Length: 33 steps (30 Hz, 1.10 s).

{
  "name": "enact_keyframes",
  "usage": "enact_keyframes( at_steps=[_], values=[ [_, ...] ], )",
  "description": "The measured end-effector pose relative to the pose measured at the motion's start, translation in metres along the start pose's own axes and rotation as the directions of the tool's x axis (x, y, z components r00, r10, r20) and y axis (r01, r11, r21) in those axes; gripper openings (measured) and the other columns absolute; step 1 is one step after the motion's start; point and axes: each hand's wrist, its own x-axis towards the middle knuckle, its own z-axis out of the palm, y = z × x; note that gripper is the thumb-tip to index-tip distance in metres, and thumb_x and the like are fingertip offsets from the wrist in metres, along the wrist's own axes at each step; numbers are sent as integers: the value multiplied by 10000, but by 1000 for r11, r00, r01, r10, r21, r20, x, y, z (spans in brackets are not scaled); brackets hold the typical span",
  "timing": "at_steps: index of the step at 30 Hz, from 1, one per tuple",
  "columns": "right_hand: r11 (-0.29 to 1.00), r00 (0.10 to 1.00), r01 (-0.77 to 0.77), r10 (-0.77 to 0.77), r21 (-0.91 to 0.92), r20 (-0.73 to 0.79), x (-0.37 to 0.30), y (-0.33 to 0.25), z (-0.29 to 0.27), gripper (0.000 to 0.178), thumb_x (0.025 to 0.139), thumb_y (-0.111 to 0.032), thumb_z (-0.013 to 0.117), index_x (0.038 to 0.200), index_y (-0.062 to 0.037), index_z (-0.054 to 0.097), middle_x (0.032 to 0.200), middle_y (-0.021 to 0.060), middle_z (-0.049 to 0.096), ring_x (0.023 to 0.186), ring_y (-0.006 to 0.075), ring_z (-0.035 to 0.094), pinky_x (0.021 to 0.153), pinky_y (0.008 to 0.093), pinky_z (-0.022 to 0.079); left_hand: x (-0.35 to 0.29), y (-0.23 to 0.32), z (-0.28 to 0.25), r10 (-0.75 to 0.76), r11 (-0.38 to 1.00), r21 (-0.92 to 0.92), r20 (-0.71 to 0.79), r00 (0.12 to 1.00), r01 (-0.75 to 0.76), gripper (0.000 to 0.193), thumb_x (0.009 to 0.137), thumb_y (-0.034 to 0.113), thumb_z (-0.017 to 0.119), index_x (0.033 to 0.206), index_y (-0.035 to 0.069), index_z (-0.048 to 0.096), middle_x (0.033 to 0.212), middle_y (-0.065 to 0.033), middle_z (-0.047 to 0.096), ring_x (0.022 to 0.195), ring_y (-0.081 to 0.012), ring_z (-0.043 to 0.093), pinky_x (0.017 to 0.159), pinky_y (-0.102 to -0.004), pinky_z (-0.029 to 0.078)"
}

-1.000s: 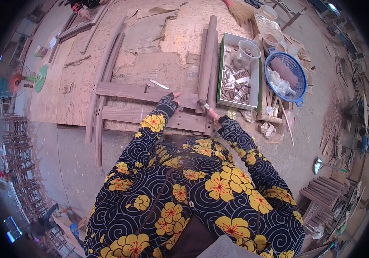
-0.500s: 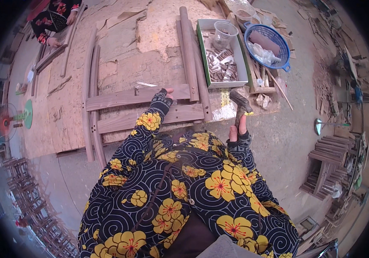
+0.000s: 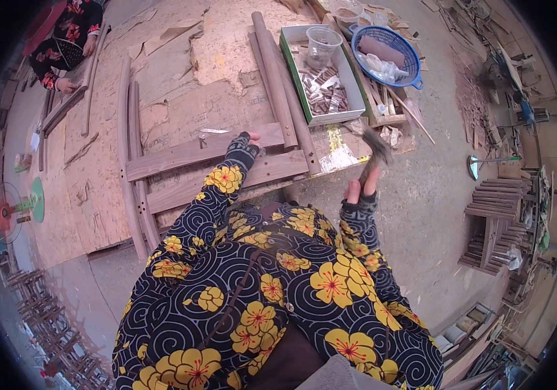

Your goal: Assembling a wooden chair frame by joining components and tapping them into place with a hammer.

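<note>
On the worktable [image 3: 96, 221] lies a brown wooden frame, with two flat rails joined to long side posts. My left hand [image 3: 250, 140], in a dark patterned fingerless glove, is closed over the upper rail [image 3: 194, 153] near its right end; its fingers are partly hidden. Below it runs the lower rail [image 3: 226, 180]. Off the table's front edge, my right hand [image 3: 361, 186] grips a hammer [image 3: 378, 148] by the handle. The hammer's head is raised and smeared by motion. A small light metal strip [image 3: 215, 130] lies just beyond the upper rail.
A green and white box [image 3: 328, 119] holds many short wooden dowels and a clear plastic cup [image 3: 322, 49]. Beside it sits a blue basket [image 3: 415, 70] with bags. A co-worker's hand [image 3: 65, 86] touches wooden pieces at far left. Stacked wood [image 3: 496, 201] stands at right.
The hammer has swung, its head now blurred, upright and farther right of my right hand. My left hand stays on the upper rail. The whole view has shifted slightly.
</note>
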Motion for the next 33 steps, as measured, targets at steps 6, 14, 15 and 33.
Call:
enact_keyframes(
  at_steps=[6,14,15,33],
  values=[
    [762,827,44,335,-646,451,5,64,-3,554,792,-29,468,1288,-17,222,1185,221,416,1031,262,479,847,337,386,12,-8,5,50,999,2,39,998,-50,196,762,74,476,949,44,522,660,-66,546,568,-126,530,548,-248,443],
    [903,949,271,-193,-334,249,1,33,-6,553,790,-32,471,1286,-16,227,1159,209,433,1016,255,484,843,332,386,7,4,3,76,996,-51,12,997,-75,176,756,42,483,926,25,526,687,-78,544,556,-131,538,511,-246,462],
    [898,949,254,-160,-358,273,-1,37,-6,553,790,-33,471,1286,-16,228,1156,207,435,1014,254,484,842,331,386,9,2,5,49,995,-88,28,998,-46,176,758,42,491,930,23,523,699,-78,548,562,-134,541,518,-250,469],
    [851,937,256,-102,-458,335,8,45,5,552,785,-39,479,1282,-13,239,1099,181,473,980,239,495,833,320,385,-12,18,9,-183,573,-731,327,927,371,261,734,-26,540,989,-47,485,930,-165,516,836,-245,541,741,-338,507]
  ],
)
